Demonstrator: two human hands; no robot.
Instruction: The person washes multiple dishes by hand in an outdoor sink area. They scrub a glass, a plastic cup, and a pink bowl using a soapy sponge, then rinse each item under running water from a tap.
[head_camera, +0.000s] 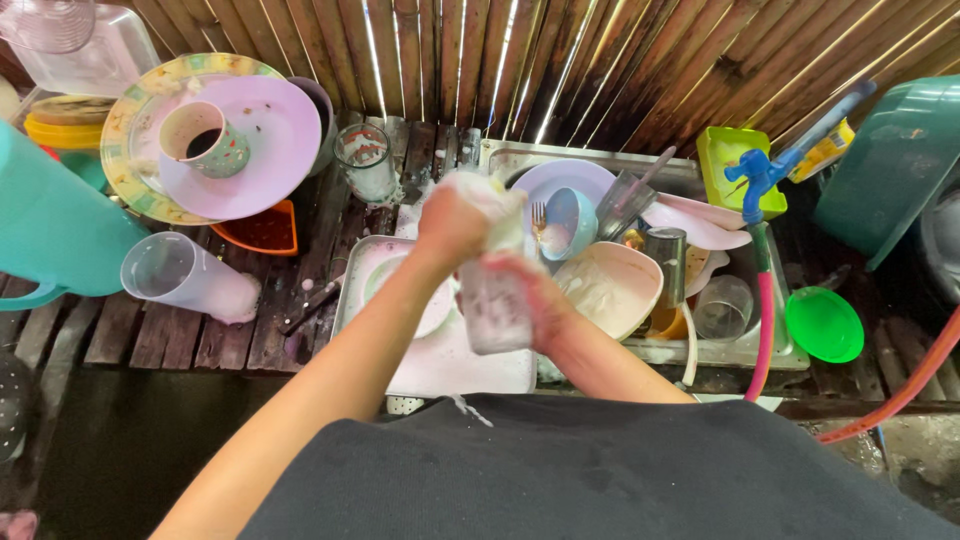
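- Step in hand, as judged: soaping a glass at frame centre, over a soapy tray by the sink.
- Right hand was wrapped round the glass from the right side, gripping it, glass roughly upright and coated in suds.
- Left hand was clenched on a foamy sponge, pressed at the top of the glass, just above the right hand.
- Sink at centre right was piled with dishes: blue bowl with a fork, cream bowl, metal cup, another glass.
- Blue tap with hose stood at right, green lid below it.
- Upper left: washed pink plate with a mug; clear jug lay on its side at left.
- Next move likely calls for a firm grip, since the glass looked slippery, and turning it so the sponge reaches inside; rinse not yet done.
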